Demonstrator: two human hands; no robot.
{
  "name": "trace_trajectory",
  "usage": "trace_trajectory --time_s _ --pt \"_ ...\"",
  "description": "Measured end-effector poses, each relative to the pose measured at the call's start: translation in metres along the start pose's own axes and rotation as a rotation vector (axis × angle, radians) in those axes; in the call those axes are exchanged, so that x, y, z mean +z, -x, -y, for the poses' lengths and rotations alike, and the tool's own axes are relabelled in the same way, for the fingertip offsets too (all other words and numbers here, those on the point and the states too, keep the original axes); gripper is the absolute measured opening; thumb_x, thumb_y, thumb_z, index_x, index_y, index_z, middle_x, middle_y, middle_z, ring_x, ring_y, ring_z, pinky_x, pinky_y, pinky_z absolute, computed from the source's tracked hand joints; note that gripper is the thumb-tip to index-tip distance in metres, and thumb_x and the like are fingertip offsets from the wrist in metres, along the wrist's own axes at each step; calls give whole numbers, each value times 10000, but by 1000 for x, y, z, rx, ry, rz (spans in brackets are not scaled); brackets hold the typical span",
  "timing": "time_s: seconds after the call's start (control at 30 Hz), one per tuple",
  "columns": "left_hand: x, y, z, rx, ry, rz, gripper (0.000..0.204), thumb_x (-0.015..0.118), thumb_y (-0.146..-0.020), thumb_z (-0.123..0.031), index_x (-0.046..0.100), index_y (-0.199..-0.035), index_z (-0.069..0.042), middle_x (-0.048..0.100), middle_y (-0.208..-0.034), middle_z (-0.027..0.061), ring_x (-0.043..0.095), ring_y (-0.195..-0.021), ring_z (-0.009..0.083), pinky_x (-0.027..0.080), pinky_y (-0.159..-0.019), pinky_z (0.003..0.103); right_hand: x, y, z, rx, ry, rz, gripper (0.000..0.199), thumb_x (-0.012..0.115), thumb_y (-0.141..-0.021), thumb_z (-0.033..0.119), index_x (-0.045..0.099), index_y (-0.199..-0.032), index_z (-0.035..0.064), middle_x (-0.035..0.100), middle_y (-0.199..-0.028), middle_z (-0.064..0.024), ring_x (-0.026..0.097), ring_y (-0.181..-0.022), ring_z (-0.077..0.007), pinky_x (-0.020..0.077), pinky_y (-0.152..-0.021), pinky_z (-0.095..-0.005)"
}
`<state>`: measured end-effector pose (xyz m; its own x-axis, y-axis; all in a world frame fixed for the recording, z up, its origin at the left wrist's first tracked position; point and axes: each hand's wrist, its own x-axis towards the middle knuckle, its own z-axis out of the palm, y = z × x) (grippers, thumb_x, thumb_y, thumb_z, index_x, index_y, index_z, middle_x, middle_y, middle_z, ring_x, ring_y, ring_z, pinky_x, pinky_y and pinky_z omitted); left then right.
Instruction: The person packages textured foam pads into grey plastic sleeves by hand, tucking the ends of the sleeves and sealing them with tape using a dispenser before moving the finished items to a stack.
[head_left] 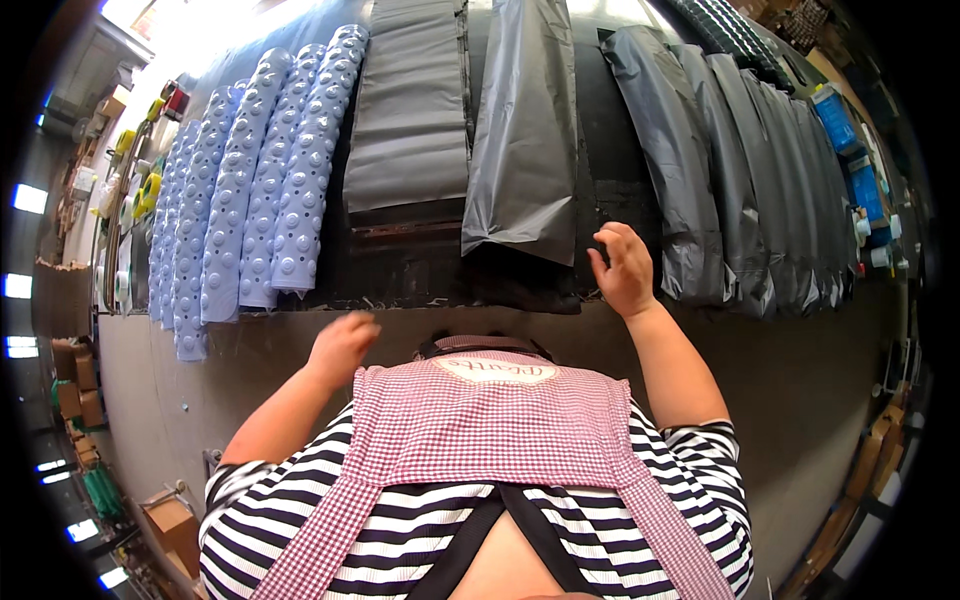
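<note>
Dark grey plastic mailer bag (522, 130) lies flat on the black worktable (420, 275), mid-table, its lower edge just left of the right hand (625, 270). Right hand rests at the table's front edge w/ fingers spread & slightly curled, gripping nothing; fingertips (600, 255) are close to the bag's bottom right corner, can't tell if they touch. Left hand (343, 343) hangs in front of the table edge, blurred, fingers curled into a loose fist; can't tell if anything's inside it.

Left of the bag: a flat stack of matching grey bags (408, 110), folded flaps at the near end. Right of the hand: a row of filled, bulging grey mailer bags (740, 170) overlapping each other toward the table's right end; contents hidden. Far left: pale blue rolled bath mats w/ round suction bumps (255, 180), side by side, ends overhanging the front edge. Tape rolls (140, 195) sit beyond them on the left. Blue boxes (845, 140) on the far right. Person wears a red-checked apron (490, 420) over a b/w striped top
</note>
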<state>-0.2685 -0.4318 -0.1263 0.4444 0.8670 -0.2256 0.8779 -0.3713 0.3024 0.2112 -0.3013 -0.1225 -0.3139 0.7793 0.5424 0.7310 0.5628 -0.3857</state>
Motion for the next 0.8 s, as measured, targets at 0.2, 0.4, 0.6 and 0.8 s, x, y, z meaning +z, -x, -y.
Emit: trace_trajectory --time_s 0.2,0.4,0.6,0.8 --pt "-29 -169 -36 538 -175 -693 319 734 -788 -119 619 -1085 -115 552 -1340 139 549 -1201 327 450 -1023 458 28 -36 -6 -410 125 130 141 618 -811 116 581 -947 120 549 -1180 -101 567 -1103 -300 464 -972 -426" --pt "-43 -227 -36 902 -287 -504 141 649 -780 -172 673 -894 -93 523 -1423 115 446 -1374 311 382 -1147 460 21 -46 -20 -620 57 312 96 613 -757 121 583 -840 85 577 -1334 -135 538 -1293 -332 449 -1090 -437" --pt "-73 -255 -29 698 210 -3 318 732 -649 -77 676 -955 -9 610 -1322 165 541 -1274 371 444 -1068 429 12 -71 -19 -121 -399 571 238 635 -797 24 657 -1034 23 658 -1223 -134 613 -1179 -268 452 -1055 -348" --pt "-57 -250 -35 50 1023 160 300 578 -1040 -298 699 -1048 -23 672 -928 -47 530 -857 72 463 -795 264 14 -51 -44 795 -1016 497 300 548 -1059 290 719 -1089 45 687 -1030 18 586 -916 -95 471 -880 -286"
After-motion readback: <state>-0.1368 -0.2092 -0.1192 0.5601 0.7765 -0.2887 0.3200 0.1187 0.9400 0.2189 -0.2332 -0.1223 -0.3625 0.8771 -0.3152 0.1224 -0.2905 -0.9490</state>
